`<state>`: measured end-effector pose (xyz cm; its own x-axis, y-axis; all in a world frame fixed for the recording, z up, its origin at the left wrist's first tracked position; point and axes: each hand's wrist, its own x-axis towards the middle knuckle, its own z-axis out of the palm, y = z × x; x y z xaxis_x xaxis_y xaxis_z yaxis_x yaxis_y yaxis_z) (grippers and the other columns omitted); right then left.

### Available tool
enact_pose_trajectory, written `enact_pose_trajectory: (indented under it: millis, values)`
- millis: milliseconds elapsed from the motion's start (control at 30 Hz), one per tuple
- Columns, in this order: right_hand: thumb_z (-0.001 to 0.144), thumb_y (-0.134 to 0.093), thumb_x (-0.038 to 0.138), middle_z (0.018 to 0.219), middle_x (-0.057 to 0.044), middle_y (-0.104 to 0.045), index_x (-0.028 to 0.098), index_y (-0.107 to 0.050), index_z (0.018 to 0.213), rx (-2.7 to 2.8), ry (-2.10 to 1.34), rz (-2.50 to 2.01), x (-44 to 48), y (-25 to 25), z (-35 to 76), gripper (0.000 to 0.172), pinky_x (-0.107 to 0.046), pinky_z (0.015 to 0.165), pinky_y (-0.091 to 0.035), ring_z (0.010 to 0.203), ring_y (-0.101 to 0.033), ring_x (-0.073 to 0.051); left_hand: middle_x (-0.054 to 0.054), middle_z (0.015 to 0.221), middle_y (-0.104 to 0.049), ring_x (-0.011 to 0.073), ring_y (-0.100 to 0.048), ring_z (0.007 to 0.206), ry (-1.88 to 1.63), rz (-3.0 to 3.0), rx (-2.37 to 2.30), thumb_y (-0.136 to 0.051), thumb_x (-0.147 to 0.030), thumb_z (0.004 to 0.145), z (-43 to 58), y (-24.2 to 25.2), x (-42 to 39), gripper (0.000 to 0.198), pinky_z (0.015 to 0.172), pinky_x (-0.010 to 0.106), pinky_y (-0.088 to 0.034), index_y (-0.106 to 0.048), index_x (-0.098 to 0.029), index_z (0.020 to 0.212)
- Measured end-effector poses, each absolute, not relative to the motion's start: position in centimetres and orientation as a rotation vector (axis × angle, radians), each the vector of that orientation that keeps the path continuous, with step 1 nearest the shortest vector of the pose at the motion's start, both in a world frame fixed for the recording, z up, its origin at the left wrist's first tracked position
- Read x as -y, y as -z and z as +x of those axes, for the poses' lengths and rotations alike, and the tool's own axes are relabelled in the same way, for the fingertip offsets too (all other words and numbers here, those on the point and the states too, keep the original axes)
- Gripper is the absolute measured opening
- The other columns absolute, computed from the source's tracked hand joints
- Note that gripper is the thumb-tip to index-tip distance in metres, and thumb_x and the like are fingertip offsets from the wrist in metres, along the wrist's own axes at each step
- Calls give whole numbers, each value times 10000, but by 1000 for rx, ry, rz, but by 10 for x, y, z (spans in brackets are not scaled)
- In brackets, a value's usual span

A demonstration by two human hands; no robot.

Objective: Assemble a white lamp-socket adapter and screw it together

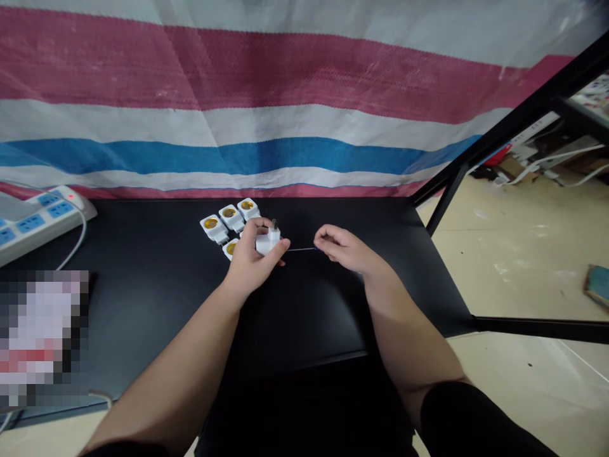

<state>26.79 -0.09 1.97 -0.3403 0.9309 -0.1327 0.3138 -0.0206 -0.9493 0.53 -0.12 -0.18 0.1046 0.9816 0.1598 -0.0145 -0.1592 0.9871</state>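
Observation:
My left hand (250, 257) is closed around a white plug-in device (269, 241), whose metal prongs point up and away. From beside that device a thin metal rod (302, 249) runs across to my right hand (340, 246). The fingers of that hand are pinched on the rod's dark blue end, just above the black table. Whether the rod's other tip touches the device is hidden behind my left thumb. Several similar white plug-in devices with round amber centres (231, 216) lie just beyond and left of my left hand, which partly covers them.
A white power strip (42, 219) with blue sockets and a lit red light lies at the left of the black table (157, 304), its cable trailing. A blurred-out flat object (42, 330) lies nearer. Striped sheeting (285, 82) hangs behind; a black frame (447, 197) borders the right.

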Motion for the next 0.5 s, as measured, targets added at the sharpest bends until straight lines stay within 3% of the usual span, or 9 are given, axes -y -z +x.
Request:
enact_pose_trajectory:
  millis: [67, 200, 367, 433, 500]
  values:
    - [1012, -761, 546, 813, 44, -526, 253, -637, 1055, 1684, -1394, -1227, 2, -21, 267, 321, -299, 671, -391, 715, -474, -145, 39, 1057, -641, 133, -712, 685, -1253, 1339, -1047, -905, -426, 897, 6, 1, 1, 492, 524, 277, -701, -588, -242, 1225]
    - [937, -858, 459, 880, 24, -602, 243, -639, 1030, 1727, -1392, -1120, 4, -24, 267, 322, -307, 731, -450, 774, -547, -146, 36, 1032, -658, 149, -724, 697, -1270, 1260, -1050, -909, -436, 898, 6, -2, 1, 496, 533, 287, -705, -578, -248, 1216]
    - [1009, -728, 676, 654, 49, -516, 211, -704, 882, 1657, -1471, -1285, 2, -18, 267, 483, -298, 598, -358, 597, -446, -126, 18, 982, -674, 143, -714, 693, -1277, 1277, -983, -900, -441, 915, 6, -6, 4, 476, 552, 275, -701, -567, -251, 1199]
    - [1059, -604, 739, 622, 44, -477, 201, -695, 792, 1658, -1496, -1349, 1, -16, 266, 608, -301, 584, -342, 575, -417, -122, 22, 989, -695, 132, -704, 681, -1277, 1345, -964, -889, -433, 930, 6, -6, 5, 457, 571, 268, -701, -566, -245, 1193]
    - [1081, -559, 738, 650, 39, -483, 203, -699, 824, 1675, -1467, -1337, 2, -15, 264, 609, -302, 586, -344, 587, -415, -126, 27, 1004, -701, 133, -707, 694, -1288, 1378, -966, -877, -430, 941, 5, -5, 5, 449, 594, 273, -703, -563, -243, 1201]
